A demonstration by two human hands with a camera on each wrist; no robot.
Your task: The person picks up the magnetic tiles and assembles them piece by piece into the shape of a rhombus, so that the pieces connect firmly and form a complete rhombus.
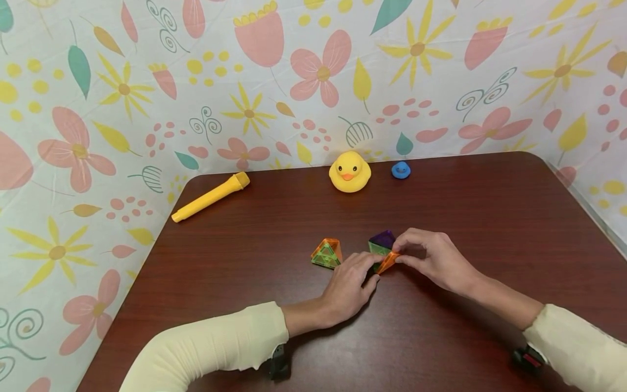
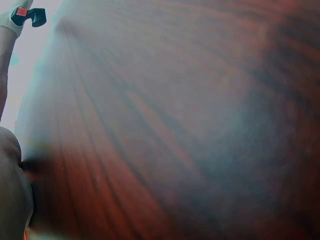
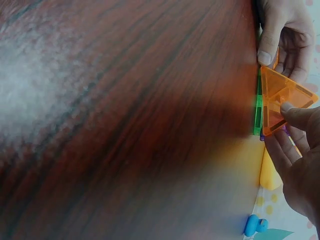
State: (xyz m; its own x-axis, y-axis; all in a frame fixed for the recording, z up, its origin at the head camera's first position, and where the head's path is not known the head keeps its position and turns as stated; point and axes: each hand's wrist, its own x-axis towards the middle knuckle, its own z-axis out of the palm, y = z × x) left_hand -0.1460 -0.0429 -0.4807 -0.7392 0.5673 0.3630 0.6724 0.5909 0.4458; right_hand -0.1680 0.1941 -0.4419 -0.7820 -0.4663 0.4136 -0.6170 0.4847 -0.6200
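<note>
My right hand [image 1: 436, 258] pinches an orange triangular magnetic tile [image 3: 285, 97] between thumb and fingers, tilted up from the table. Its lower edge meets a green tile [image 1: 378, 248], with a purple tile [image 1: 383, 238] just behind. My left hand [image 1: 348, 286] reaches in from the left; its index finger extends over the green tile and its thumb lies near the orange tile's lower corner. To the left of these, a small cluster of orange and green triangular tiles [image 1: 325, 253] sits beyond the left knuckles. In the left wrist view little but tabletop shows.
A yellow duck [image 1: 350, 172] and a small blue duck [image 1: 400, 170] stand along the back edge of the dark wooden table [image 1: 235, 283]. A yellow toy microphone [image 1: 210, 197] lies at the back left. Behind the table hangs a flower-patterned cloth [image 1: 294, 71].
</note>
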